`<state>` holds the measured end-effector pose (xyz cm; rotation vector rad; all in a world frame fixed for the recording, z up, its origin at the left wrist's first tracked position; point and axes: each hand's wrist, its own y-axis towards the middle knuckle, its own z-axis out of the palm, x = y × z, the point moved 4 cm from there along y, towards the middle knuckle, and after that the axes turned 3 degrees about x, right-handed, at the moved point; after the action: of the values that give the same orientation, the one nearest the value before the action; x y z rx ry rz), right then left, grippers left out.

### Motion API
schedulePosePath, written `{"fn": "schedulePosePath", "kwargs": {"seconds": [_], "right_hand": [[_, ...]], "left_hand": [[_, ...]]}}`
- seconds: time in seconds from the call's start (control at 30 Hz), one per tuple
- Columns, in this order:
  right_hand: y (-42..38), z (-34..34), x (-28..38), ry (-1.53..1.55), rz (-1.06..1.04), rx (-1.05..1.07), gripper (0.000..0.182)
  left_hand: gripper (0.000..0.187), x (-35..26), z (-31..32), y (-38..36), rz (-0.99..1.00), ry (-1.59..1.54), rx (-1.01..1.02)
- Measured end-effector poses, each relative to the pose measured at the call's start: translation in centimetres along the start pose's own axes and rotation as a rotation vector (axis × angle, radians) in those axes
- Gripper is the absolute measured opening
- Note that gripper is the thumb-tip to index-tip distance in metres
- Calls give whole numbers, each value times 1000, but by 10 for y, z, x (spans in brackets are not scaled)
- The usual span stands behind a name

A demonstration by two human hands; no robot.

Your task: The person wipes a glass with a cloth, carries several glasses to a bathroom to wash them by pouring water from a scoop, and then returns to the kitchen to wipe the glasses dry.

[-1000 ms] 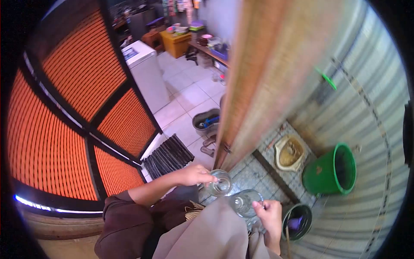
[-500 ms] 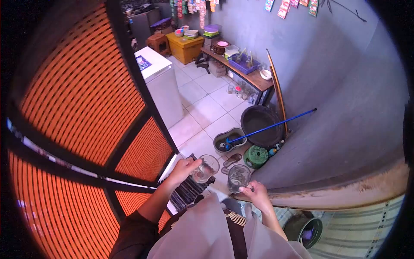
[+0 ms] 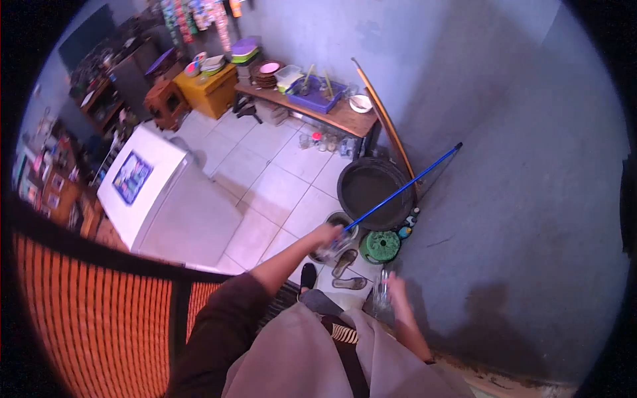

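Observation:
My left hand (image 3: 326, 235) is closed on a clear glass mug (image 3: 330, 252), blurred by motion, over the grey basin (image 3: 340, 216) on the floor. Lower and to the right, my right hand (image 3: 396, 286) is closed on a second clear glass mug (image 3: 381, 292), also smeared. The lower end of a blue pole (image 3: 413, 182) passes behind my left hand. A pair of sandals (image 3: 344, 263) lies on the tiles between the two hands, beside a green plastic stool (image 3: 381, 246).
A large black tub (image 3: 346, 189) stands by the wall. Behind it, a low wooden bench (image 3: 352, 121) bears a purple basket (image 3: 318, 106) and dishes. A white chest (image 3: 192, 215) stands at left, past the orange lattice door (image 3: 99, 305).
My view has turned and moved forward past the orange door, showing more of the room at left. Both hands still hold the mugs; my left hand now reaches further forward.

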<state>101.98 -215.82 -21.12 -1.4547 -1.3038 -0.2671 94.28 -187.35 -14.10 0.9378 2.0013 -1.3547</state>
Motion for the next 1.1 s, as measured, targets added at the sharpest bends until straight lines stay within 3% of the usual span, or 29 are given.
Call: {"fn": "schedulePosePath", "kwargs": {"seconds": [0.03,0.07,0.1,0.13,0.2,0.27,0.33,0.37,0.43,0.47,0.5,0.53,0.6,0.73,0.83,0.97,1.1], "right_hand": [[44,1,20,-199,-103,53,39],[73,1,50,-430,-179,-97,36],[114,6,68,-474,-568,-137,34],[102,-1,128,-357,-200,-136,32],[124,1,171,-319,-65,-122,36],[137,7,193,-337,10,-174,39],[134,14,206,-475,-72,-234,42],[135,16,199,-289,-10,-281,40],[132,31,199,-97,53,-321,38],[125,43,202,217,67,-238,33],[116,58,216,528,81,-148,29],[111,74,238,529,80,-136,29],[104,116,287,648,-21,-58,24],[126,216,377,642,-135,203,19],[146,295,446,554,-154,344,20],[171,395,529,462,-186,591,19],[193,475,594,253,-257,826,19]], "left_hand": [[37,-51,-12,25,271,323,-39],[25,-79,-17,58,345,406,40],[22,-106,-24,87,336,554,107],[21,-129,-34,113,334,695,163],[30,-74,-34,248,-44,415,350],[31,-112,-68,211,-231,-79,172],[27,-115,-98,202,-51,-343,136],[27,-107,-111,201,-53,-341,136],[30,-89,-139,206,99,-763,99],[30,-80,-154,205,95,-759,95],[31,-79,-174,188,4,-853,69],[33,-74,-194,176,-85,-949,38],[30,-51,-225,167,-186,-1298,222],[31,-16,-314,140,11,-1348,136],[32,-1,-391,111,-14,-1559,91],[33,28,-493,98,-25,-1449,-271],[27,55,-564,115,81,-1647,-260]]}}
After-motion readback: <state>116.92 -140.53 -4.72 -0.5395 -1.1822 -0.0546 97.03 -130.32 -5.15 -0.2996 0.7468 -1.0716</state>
